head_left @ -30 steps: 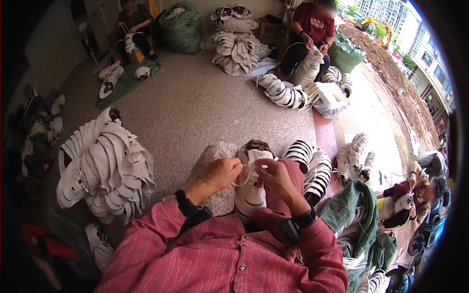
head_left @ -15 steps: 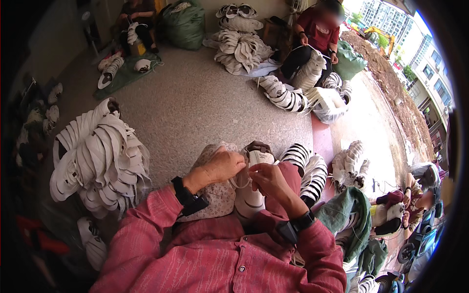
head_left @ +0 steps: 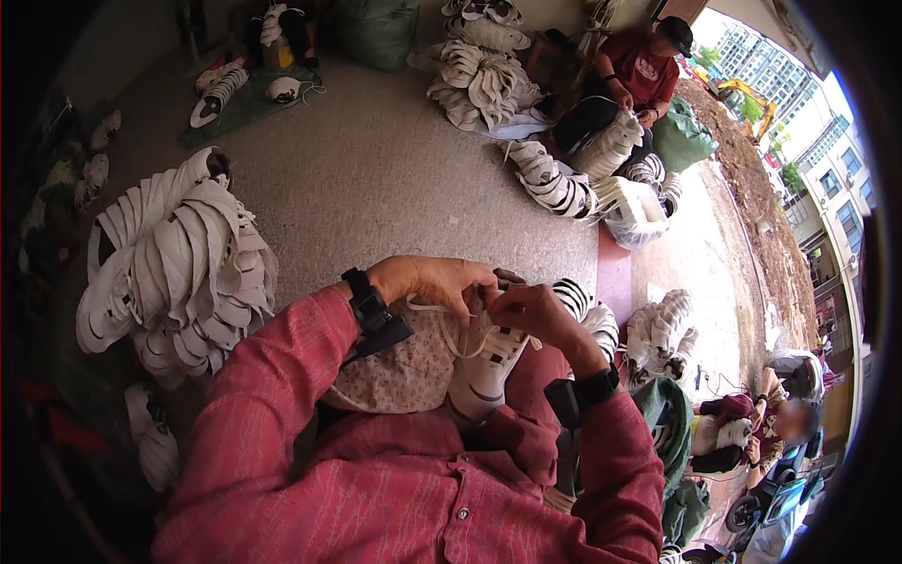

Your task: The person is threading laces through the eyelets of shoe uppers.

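Observation:
A white shoe upper (head_left: 484,374) with dark eyelet patches rests on my lap, tilted to the right. My left hand (head_left: 440,282) arches over its upper end from the left, thumb and fingers pinched at a white shoelace (head_left: 462,350). From the right, my right hand (head_left: 543,314) pinches at the lacing beside the left fingertips. The lace hangs in a loose loop left of the upper, over a floral cloth (head_left: 390,371) on my leg. My fingers partly hide the upper's dark end and the exact grip on the lace.
A big heap of white shoe uppers (head_left: 178,263) stands on the left. More stacked uppers (head_left: 660,334) lie on the right, by a green cloth sack (head_left: 663,418). A seated person (head_left: 644,75) handles uppers at the back right; another person (head_left: 761,423) sits at the right.
My hands have moved slightly farther from me, and the left is now arched above the upper. The upper leans more to the right. The view has shifted, and the person at the back has raised their head.

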### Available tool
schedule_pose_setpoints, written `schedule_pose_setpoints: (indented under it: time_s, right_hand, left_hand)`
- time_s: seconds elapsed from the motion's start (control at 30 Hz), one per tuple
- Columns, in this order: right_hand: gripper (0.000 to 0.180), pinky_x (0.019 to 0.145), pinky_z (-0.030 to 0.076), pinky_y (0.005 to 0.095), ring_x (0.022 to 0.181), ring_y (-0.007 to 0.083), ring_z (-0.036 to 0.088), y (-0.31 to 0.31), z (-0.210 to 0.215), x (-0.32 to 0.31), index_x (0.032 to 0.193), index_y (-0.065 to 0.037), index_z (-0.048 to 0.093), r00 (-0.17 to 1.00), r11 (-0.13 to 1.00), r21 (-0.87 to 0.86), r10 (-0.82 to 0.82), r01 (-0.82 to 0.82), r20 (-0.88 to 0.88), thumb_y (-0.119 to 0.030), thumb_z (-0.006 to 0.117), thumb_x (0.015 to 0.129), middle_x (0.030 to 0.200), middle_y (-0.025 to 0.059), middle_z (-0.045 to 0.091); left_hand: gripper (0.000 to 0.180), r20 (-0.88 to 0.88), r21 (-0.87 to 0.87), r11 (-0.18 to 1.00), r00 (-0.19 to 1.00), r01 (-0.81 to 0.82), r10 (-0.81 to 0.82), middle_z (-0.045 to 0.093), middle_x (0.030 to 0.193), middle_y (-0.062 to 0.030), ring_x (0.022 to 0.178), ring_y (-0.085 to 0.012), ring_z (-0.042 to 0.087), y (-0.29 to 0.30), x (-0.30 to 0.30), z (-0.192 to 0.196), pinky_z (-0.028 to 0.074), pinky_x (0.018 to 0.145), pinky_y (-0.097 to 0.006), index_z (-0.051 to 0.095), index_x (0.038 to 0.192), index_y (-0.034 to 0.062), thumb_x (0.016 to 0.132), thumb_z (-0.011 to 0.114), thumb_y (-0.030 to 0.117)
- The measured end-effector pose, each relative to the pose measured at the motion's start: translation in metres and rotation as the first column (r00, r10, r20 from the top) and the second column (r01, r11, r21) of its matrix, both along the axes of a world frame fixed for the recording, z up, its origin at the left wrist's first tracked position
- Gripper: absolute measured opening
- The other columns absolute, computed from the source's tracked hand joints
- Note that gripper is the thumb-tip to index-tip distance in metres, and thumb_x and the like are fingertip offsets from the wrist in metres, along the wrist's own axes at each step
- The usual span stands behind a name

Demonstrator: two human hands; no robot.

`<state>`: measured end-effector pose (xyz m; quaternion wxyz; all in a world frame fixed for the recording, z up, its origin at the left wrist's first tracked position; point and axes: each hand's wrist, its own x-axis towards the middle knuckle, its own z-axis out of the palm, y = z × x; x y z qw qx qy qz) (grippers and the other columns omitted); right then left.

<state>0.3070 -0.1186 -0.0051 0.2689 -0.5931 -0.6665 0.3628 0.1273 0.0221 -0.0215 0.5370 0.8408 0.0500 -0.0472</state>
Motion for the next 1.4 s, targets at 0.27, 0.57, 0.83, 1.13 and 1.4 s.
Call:
schedule_pose_setpoints:
  time_s: [0.27, 0.57, 0.83, 1.13, 1.4]
  right_hand:
    - [0.015, 0.069, 0.05, 0.0285, 0.078, 0.0167, 0.063, 0.006, -0.015, -0.007, 0.091, -0.005, 0.07, 0.994, 0.987, 0.116, 0.108, -0.109, 0.019, -0.006, 0.071, 0.076, 0.086, 0.0057, 0.065]
    - [0.009, 0.065, 0.048, 0.0376, 0.08, 0.0285, 0.063, -0.011, 0.036, 0.045, 0.08, -0.006, 0.063, 0.701, 0.952, 0.289, -0.274, 0.101, 0.658, -0.013, 0.059, 0.082, 0.088, 0.0099, 0.062]
    - [0.023, 0.059, 0.046, 0.0287, 0.07, 0.017, 0.06, -0.023, 0.002, 0.034, 0.094, -0.002, 0.062, 0.443, 0.917, -0.366, -0.397, 0.157, -0.804, -0.018, 0.046, 0.094, 0.09, 0.0098, 0.066]
    - [0.017, 0.085, 0.052, 0.042, 0.083, 0.027, 0.063, -0.033, -0.038, 0.067, 0.078, -0.001, 0.053, -0.483, 0.844, -0.441, -0.261, 0.306, -0.836, -0.011, 0.044, 0.088, 0.089, 0.0158, 0.064]
    - [0.015, 0.088, 0.05, 0.0476, 0.076, 0.0257, 0.059, -0.077, -0.043, 0.143, 0.08, 0.003, 0.051, -0.707, 0.653, -0.579, -0.094, 0.488, -0.701, -0.006, 0.042, 0.088, 0.081, 0.0146, 0.058]
  left_hand:
    - [0.038, 0.027, 0.008, 0.995, 0.995, -0.096, 0.095, 0.06, 0.089, -0.0021, 0.084, -0.0144, 0.057, -0.005, 0.001, -0.007, 0.048, 0.076, -0.027, 0.06, 0.097, 0.0064, 0.065, 0.08, 0.009]
    - [0.03, 0.084, -0.074, 0.987, 0.986, -0.141, 0.147, 0.057, 0.093, -0.0049, 0.086, -0.018, 0.058, -0.025, -0.001, 0.004, 0.047, 0.077, -0.03, 0.066, 0.083, 0.0069, 0.075, 0.078, 0.033]
    - [0.029, 0.012, 0.596, 0.786, 0.981, -0.162, 0.193, 0.058, 0.094, -0.009, 0.087, -0.0278, 0.062, -0.059, 0.013, 0.024, 0.05, 0.076, -0.039, 0.067, 0.076, 0.0088, 0.072, 0.072, 0.037]
    - [0.008, 0.637, 0.601, 0.456, 0.738, -0.656, 0.223, 0.06, 0.089, -0.0099, 0.089, -0.0308, 0.058, -0.073, 0.008, -0.003, 0.046, 0.081, -0.038, 0.06, 0.086, 0.0053, 0.079, 0.062, 0.005]
    - [0.009, 0.469, 0.155, 0.79, 0.748, -0.593, 0.47, 0.057, 0.101, -0.0078, 0.1, -0.0211, 0.054, -0.07, -0.005, -0.019, 0.042, 0.088, -0.033, 0.061, 0.09, 0.0026, 0.086, 0.061, 0.011]
